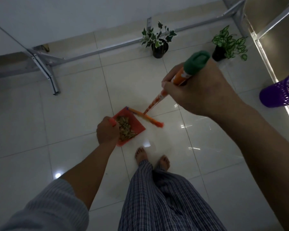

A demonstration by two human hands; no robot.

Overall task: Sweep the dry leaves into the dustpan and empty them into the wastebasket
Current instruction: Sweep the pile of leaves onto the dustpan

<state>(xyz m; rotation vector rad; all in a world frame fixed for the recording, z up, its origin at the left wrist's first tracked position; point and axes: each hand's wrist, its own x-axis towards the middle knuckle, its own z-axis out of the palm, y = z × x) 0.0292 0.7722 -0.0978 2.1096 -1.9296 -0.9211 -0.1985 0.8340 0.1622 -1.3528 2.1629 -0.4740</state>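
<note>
Right hand nearest, fingers curled round orange broom handle with green cap; orange bristle head on white tiled floor, touching far edge of red plastic dustpan. Left hand grips dustpan's handle. Dry brown leaves piled in dustpan. Purple mesh wastebasket far right, well apart.

This is looking like a room in a home: glossy pale floor tiles are reflecting ceiling lights, two small potted plants are sitting by a plain white wall, and the person is standing barefoot in striped pyjama trousers.
</note>
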